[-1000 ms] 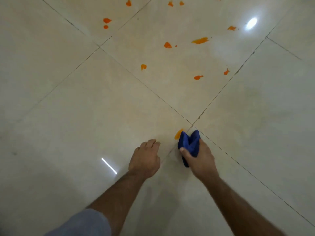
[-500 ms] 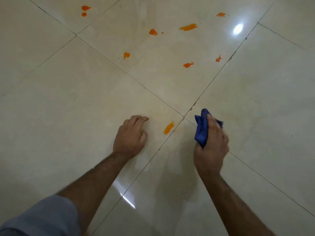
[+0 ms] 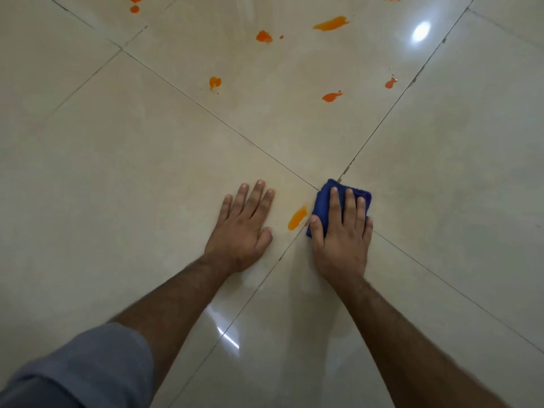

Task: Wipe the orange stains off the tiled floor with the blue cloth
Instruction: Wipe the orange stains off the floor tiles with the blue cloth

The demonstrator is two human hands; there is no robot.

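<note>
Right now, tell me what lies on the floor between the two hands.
In the head view, one orange stain lies on the tile between the flat left hand and the right hand pressing the blue cloth.

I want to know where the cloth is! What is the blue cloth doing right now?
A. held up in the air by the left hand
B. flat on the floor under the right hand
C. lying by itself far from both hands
B: the blue cloth lies on the tiled floor with the right hand pressed flat on it.
</note>
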